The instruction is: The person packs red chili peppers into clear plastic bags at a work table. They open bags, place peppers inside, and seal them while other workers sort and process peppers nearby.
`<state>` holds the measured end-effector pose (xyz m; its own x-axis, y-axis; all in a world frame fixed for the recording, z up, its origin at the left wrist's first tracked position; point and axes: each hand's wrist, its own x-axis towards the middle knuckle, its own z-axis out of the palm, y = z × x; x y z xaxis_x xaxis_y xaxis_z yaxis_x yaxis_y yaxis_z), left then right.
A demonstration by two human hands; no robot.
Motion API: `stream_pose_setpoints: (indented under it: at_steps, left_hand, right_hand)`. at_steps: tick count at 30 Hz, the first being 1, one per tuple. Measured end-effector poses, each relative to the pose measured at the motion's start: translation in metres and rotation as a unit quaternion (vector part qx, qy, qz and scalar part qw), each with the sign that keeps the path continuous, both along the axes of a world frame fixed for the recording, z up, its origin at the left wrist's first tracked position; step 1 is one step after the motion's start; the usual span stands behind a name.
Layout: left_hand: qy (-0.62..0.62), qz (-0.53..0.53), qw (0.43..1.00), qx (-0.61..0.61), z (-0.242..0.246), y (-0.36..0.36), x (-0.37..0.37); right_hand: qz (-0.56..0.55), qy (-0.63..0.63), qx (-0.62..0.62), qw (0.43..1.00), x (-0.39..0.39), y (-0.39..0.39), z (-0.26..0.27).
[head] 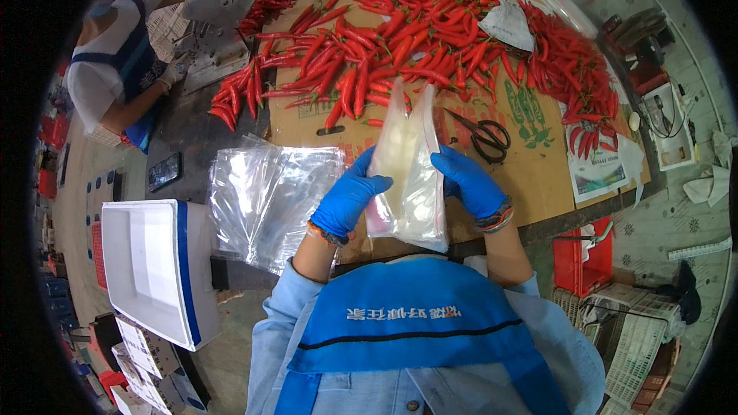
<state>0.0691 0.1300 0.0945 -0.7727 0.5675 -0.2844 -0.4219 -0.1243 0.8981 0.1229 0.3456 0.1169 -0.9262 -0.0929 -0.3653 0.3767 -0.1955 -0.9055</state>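
My left hand [353, 196], in a blue glove, grips the left side of a bundle of clear plastic bags [408, 184]. On the right side of the same bundle is my right hand [470, 181], also gloved in blue, with its thumb over the edge. The bundle stands tilted above the cardboard sheet [536, 184]. A pile of red chili peppers [398, 40] spreads beyond it. Black-handled scissors [487, 138] lie open to the right of my right hand. More clear plastic bags [271, 202] lie flat to the left of my left hand.
A black phone [165, 172] lies on the dark tabletop at left, near a white foam box [144, 265]. A co-worker [121, 63] is beside a metal machine [216, 11]. Other gloved hands are at the far edge. Printed paper [594, 170] lies right; a red crate [583, 259] stands below.
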Motion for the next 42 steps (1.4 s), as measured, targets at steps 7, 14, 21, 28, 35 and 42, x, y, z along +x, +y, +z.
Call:
stream_pose_setpoints:
  at_steps: [7,14,21,28,35,42]
  left_hand:
    - [-0.023,0.028,0.999,0.01,-0.001,-0.004,0.0]
    - [0.079,-0.014,0.994,-0.075,0.012,0.013,0.005]
    - [0.213,-0.035,0.959,-0.183,0.004,0.03,0.004]
    - [0.273,0.073,0.928,-0.242,-0.023,0.018,-0.008]
    - [0.196,0.118,0.953,-0.201,-0.041,0.004,-0.019]
    - [0.099,0.025,0.988,-0.114,0.018,-0.006,-0.013]
  right_hand:
    - [0.017,0.047,0.182,0.982,-0.005,0.011,-0.011]
    - [0.031,0.08,0.423,0.902,-0.022,0.002,-0.008]
    - [0.065,0.039,0.4,0.913,-0.037,-0.021,0.012]
    - [-0.022,0.054,0.268,0.962,-0.035,-0.016,-0.023]
    - [-0.01,0.029,0.178,0.983,-0.029,-0.006,-0.025]
    - [0.076,0.047,0.347,0.934,-0.036,-0.005,-0.001]
